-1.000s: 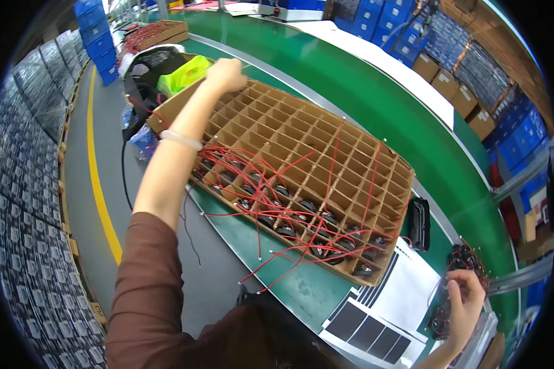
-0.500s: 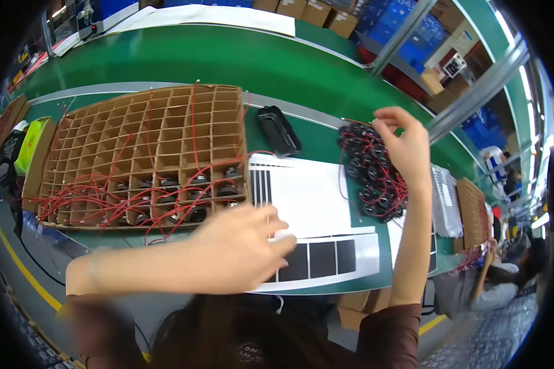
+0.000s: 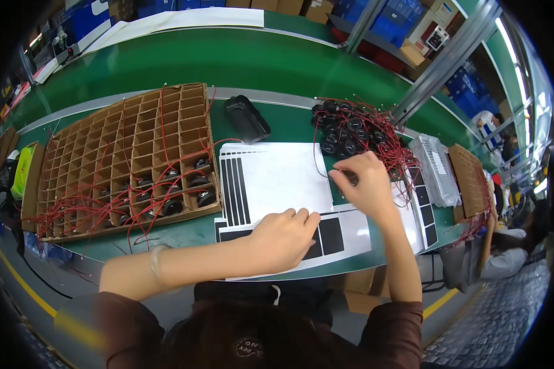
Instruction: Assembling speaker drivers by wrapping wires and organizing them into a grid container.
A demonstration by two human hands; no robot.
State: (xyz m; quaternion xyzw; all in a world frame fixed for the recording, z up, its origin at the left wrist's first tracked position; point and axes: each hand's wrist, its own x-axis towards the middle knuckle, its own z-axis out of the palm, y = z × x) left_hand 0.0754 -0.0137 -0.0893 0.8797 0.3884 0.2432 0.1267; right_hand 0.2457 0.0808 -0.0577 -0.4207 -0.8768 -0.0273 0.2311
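My right hand point(image 3: 370, 189) is closed on a small round black speaker point(image 3: 351, 176), held above the right edge of the white sheets. Just beyond it lies a pile of black speakers point(image 3: 346, 132) with tangled red wires point(image 3: 388, 144). My left hand point(image 3: 284, 242) rests over a sheet with black rectangular patches point(image 3: 332, 235), its fingers curled; what the fingertips grip, if anything, is hidden. Behind that hand is a white sheet point(image 3: 283, 178) with narrow black strips along its left side.
To the left stands a cardboard divider box point(image 3: 129, 147), its near cells holding wired speakers. A black case point(image 3: 247, 119) lies behind the sheets. At the right are a plastic-wrapped pack point(image 3: 436, 171) and another cardboard box point(image 3: 472, 181), with a person point(image 3: 505, 252) beyond.
My right hand has come down from the speaker pile toward the sheets, now with a speaker in it. My left hand has moved right over the black patches. The whole view has shifted slightly.
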